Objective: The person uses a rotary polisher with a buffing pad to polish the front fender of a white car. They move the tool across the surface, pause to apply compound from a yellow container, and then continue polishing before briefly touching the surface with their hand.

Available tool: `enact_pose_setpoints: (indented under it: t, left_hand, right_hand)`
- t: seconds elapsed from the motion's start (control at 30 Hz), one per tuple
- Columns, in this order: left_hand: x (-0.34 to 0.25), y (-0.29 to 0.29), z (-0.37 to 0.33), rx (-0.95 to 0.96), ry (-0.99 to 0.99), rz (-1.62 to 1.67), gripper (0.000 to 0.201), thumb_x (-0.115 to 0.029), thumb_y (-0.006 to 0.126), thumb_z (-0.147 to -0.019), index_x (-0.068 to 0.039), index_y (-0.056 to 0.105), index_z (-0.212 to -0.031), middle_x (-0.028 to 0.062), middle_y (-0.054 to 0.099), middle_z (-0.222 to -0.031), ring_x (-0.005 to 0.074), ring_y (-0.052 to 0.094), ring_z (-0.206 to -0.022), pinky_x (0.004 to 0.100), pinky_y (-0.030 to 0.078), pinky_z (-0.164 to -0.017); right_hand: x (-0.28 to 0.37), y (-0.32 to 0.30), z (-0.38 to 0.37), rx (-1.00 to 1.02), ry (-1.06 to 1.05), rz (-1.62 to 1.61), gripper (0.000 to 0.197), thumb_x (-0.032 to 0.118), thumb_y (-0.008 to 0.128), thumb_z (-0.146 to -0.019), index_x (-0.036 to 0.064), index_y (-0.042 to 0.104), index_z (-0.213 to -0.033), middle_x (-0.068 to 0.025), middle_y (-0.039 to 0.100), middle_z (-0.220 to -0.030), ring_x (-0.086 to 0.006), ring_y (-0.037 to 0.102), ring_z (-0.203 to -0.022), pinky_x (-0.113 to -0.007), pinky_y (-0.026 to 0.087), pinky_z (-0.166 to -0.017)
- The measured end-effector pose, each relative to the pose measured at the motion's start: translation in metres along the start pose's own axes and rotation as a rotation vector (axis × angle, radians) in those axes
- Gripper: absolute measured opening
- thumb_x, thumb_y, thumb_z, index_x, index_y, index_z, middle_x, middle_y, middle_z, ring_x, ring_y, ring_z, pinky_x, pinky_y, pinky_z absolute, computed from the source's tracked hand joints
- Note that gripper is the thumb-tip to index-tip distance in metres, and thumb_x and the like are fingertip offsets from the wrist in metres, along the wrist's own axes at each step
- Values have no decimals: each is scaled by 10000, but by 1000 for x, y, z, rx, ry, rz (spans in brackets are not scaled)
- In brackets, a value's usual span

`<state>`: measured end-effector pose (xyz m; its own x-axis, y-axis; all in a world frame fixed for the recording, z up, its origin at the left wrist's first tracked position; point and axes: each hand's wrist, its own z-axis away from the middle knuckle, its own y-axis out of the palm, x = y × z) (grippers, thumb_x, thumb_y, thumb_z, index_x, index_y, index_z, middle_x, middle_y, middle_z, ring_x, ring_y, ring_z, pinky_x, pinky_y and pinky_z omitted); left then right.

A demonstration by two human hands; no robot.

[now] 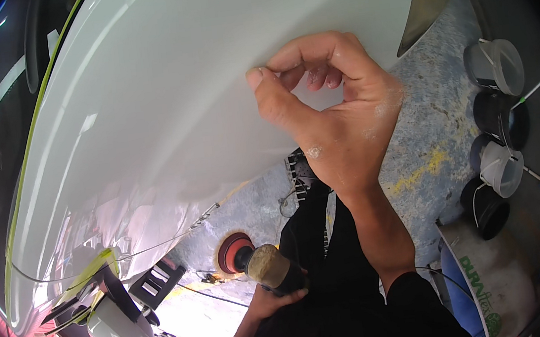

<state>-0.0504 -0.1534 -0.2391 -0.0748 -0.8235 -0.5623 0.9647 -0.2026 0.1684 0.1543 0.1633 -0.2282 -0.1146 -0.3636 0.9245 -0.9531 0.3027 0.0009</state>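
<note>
My right hand (pixel 349 103) is raised in front of a glossy white car panel (pixel 194 90), its thumb and index fingertip pressed together and the other fingers curled. Whatever sits in that pinch, if anything, is too small to see. Light dust marks show on the wrist and the base of the thumb. Low on the left, my left hand (pixel 278 299) grips a polisher (pixel 268 266) close to my body. The polisher's round orange-red pad (pixel 235 253) points away from me, clear of the panel.
Yellow-green masking tape (pixel 32 129) lines the panel's left edge and the side mirror (pixel 120 325). A cord (pixel 139 251) crosses below the panel. Several buckets (pixel 497 69) stand on the stained floor (pixel 425 131) at right, above a pale printed sack (pixel 494 263).
</note>
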Motion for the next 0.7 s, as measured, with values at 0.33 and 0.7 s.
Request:
enact_pose_setpoints:
  t: [0.33,0.7]
  left_hand:
    - [-1,2,-1,-1,-20,-9,558,-171,971,-851,-60,687,-1318,80,759,-1295,204,709,-1242,399,551,-1083]
    - [-10,8,-5,7,-59,0,587,-213,947,-832,-64,665,-1326,99,732,-1282,233,683,-1253,425,517,-1108]
  right_hand:
    - [-1,1,-1,-15,-27,5,207,-6,884,-763,113,738,-851,52,733,-786,-93,608,-743,-301,444,-706]
    - [-5,3,-1,-29,-37,-7,205,2,884,-770,127,738,-842,63,716,-772,-77,584,-724,-285,428,-704]
